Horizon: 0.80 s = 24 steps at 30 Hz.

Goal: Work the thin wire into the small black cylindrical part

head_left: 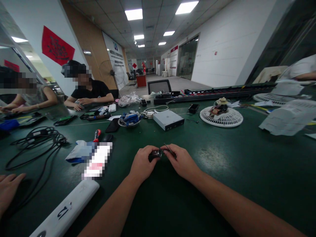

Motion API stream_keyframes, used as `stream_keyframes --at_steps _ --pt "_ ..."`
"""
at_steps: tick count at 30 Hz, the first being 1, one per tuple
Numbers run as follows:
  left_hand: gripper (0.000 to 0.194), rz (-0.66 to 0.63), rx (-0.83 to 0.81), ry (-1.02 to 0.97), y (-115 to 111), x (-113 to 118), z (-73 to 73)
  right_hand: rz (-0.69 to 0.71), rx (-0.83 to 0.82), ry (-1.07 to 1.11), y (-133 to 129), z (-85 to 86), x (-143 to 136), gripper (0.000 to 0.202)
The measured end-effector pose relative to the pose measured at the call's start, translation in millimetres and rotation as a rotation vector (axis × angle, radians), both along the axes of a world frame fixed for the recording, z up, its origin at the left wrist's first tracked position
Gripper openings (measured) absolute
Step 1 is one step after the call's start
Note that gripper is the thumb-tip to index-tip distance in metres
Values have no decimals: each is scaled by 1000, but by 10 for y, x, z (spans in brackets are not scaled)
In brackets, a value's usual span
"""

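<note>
My left hand [142, 163] is closed around a short dark cylinder [155, 154] with a shiny rim, its end facing right. Close beside that end, my right hand [183, 162] pinches a thin, pointed metal tool [170, 149] that looks like tweezers. Whether its tip touches the cylinder is too small to tell. Both hands are just above the green table [158, 204]. Beyond them lies a silver optical disc drive [169, 119] with a black front.
A white fan grille [221, 118] with a motor sits right of the drive. At left are a bowl of blue items [129, 119], a lit phone [97, 160], a long white casing [66, 209] and coiled black cable [39, 135]. Another person's hand [10, 189] rests at the left edge.
</note>
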<state>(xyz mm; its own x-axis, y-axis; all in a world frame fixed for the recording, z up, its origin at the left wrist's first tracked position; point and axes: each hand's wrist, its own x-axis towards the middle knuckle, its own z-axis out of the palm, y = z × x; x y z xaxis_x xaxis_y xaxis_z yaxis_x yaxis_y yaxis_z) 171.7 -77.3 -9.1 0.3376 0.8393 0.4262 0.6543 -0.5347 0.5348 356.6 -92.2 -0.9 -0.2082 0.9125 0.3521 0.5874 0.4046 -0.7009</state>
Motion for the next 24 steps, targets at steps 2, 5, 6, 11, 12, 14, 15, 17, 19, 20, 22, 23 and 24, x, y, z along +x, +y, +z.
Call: stream_keyframes --at_steps 2,5,6,11,12,14,15,17,19,20,22,23,24 --pt "29 -9 6 -8 -1 1 6 -25 -48 35 16 -14 7 21" --pt "30 -34 5 -26 -8 2 14 -23 -49 33 29 -19 17 14" --pt "30 -46 5 -34 -13 3 15 -7 -30 25 30 -19 20 13" --pt "30 -99 3 -77 -40 5 16 -18 -26 29 29 -14 33 8" --pt "30 -101 4 -86 -43 5 16 -42 -29 26 30 -12 37 6" --pt "29 -100 11 -105 -45 5 16 -67 -20 17 32 -7 44 6" --pt "28 -98 16 -114 -44 5 17 -58 -11 17 33 -5 48 7" --pt "26 -99 25 -125 -42 6 17 -13 5 25 35 -2 52 10" --pt "25 -101 31 -129 -42 7 18 18 13 35 33 -1 51 10" --pt "26 -103 29 -129 -44 8 19 17 15 32 31 -1 49 9" --pt "26 -117 22 -121 -50 9 21 -22 14 9 26 -1 45 7" --pt "25 -132 22 -116 -54 9 23 -48 7 -5 24 -2 44 6" --pt "25 -151 26 -111 -58 8 25 -71 -7 -15 24 -5 45 7"
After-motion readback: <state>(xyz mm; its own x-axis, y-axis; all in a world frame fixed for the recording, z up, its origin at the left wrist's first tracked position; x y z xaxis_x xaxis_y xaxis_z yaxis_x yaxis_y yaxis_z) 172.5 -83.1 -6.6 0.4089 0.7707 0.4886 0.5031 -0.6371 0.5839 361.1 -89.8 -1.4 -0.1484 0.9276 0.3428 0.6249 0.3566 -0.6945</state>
